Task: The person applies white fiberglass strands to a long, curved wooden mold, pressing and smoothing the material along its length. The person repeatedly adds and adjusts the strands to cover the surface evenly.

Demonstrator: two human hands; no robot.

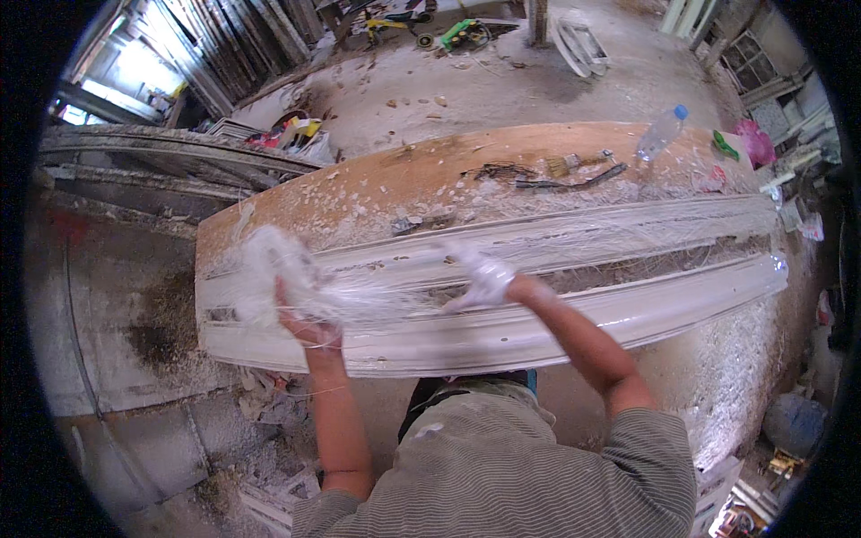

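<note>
Head view: the left hand (316, 332) is closed about a bundle of white fibres (273, 260), which rises above its fingers and fans out rightward in loose strands toward the other hand. The right hand (489, 278), coated in white, has its thumb and fingers spread apart; motion blur leaves it impossible to tell whether any strands lie between them. The bundle is over the left part of two long white mouldings (538, 327), so it sits at the left hand and apart from the right palm, which is above the mouldings' middle. The mouldings lie side by side along the near edge of a wooden table (359, 193). Beyond the right hand, on the tabletop, are a brush (574, 162), a dark strip (574, 182) and a clear bottle (661, 134) with a blue cap.
</note>
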